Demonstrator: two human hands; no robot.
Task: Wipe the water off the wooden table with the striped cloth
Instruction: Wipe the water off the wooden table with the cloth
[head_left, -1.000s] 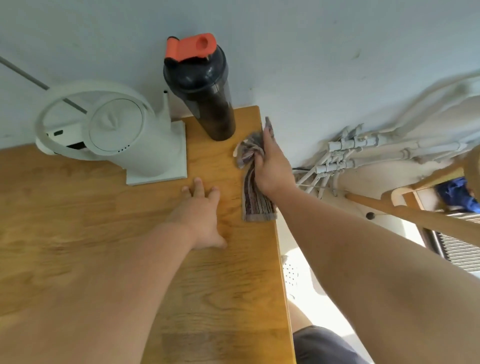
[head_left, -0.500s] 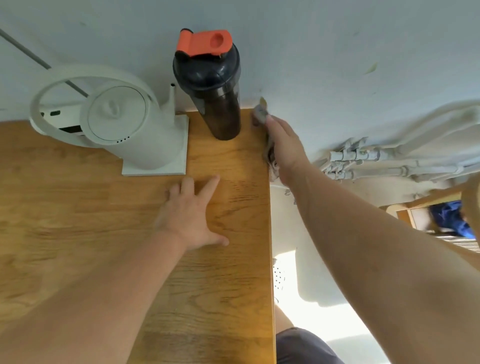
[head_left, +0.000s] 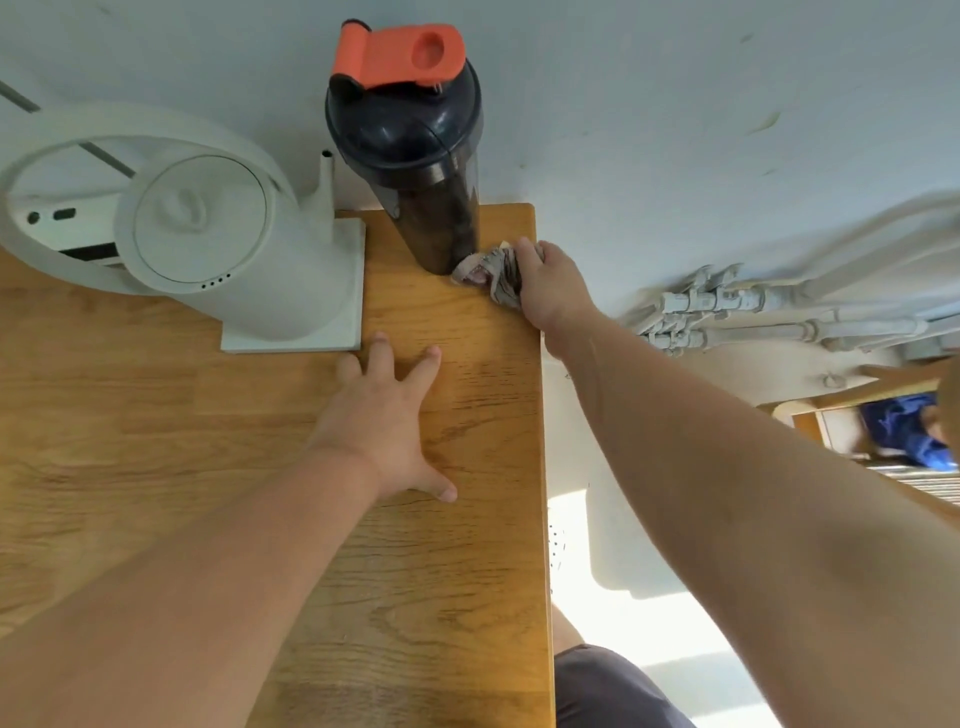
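- The right hand (head_left: 545, 283) covers part of the cloth (head_left: 491, 275). The cloth's stripes are hard to make out in the bunched folds, and that hand's fingertips are hidden.
- The kettle (head_left: 208, 234) is cut off at the left edge.
- The counter (head_left: 156, 415) is orange-brown wood with plain grain and a rounded far corner.
- The bottle (head_left: 415, 156) is tall and dark, with a black lid and an orange flip cap. The kettle is smooth and white, on a square base.
- The cloth lies crumpled at the counter's far right edge, touching the bottle's foot. The right fingers curl round it and grip it from the right.
- The left hand (head_left: 384, 421) rests flat on the counter just beside the kettle's base, fingers spread, holding nothing.
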